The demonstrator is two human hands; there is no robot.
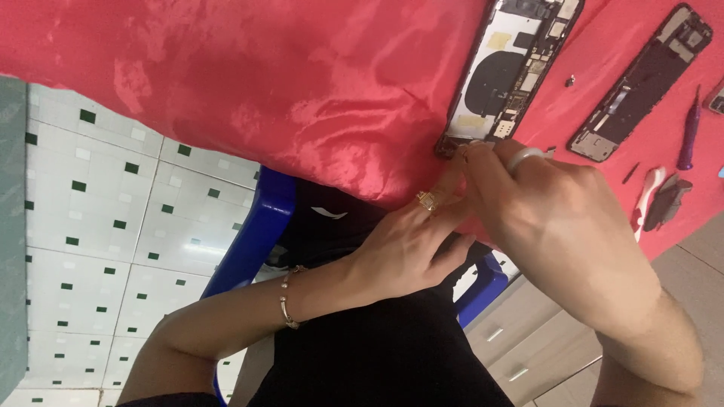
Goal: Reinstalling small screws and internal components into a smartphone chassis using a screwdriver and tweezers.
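A: Obs. 1, nearest the camera. Left forearm comes up from lower left, beaded bracelet (286,300) on the wrist. Left hand (400,245) lies palm down, gold ring (428,200) on one finger, fingers stretched toward the table (286,75) edge.

B: Grip state, left?

A: Fingertips sit under the right hand at the phone's corner. Cannot tell whether they pinch anything.

B: Right side?

A: Right forearm enters from lower right, wrist bent, right hand (562,218) arched over the left fingertips. White ring (522,157) on one finger. Fingers curled and bunched at the near end of the opened phone (513,68); what they clasp, if anything, is hidden.

B: Phone position?

A: Flat on the red cloth, back removed, internals up, near end at the table edge touching the fingertips.

B: Further out?

A: Small screw (571,79) just beside the phone. Second opened phone body (641,83) lies apart to the right. Beyond that, a purple pry tool (689,132), a white tool (648,196) and a dark grey part (667,202) near the right edge.

B: Below the table?

A: Blue chair (253,241), white tiled floor (98,226).
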